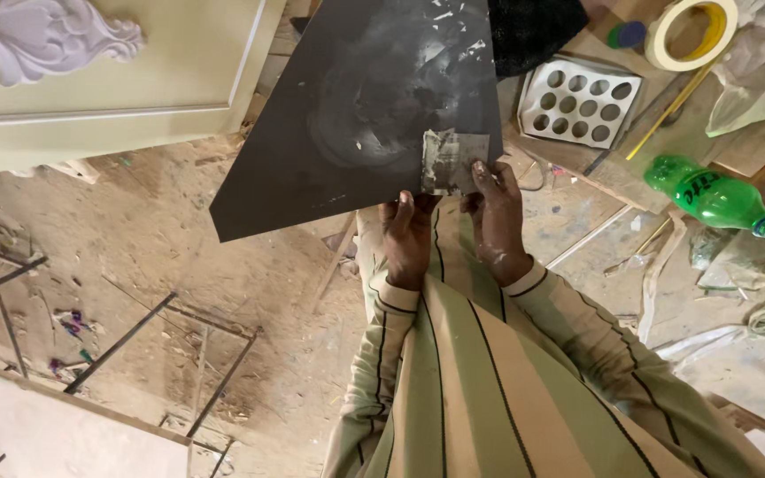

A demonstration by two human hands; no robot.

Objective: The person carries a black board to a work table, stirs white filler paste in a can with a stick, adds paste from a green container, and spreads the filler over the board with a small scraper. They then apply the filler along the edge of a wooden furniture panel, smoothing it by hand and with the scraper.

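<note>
Striped sleeves [489, 372]: left hand [407, 239] gripping dark board [356, 115] at its near edge, right hand [498, 217] pinching putty scraper [453, 161] flat there; board smeared thin, putty mostly scraped off.

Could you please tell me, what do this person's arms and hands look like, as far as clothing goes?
Both arms wear long, loose sleeves of pale green cloth with wide cream bands and thin dark stripes. The left hand and right hand are bare, without gloves, with pale smears on the right one.

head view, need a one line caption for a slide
Left hand grips the corner of a dark smeared board while the right hand presses a putty scraper onto it.
</note>
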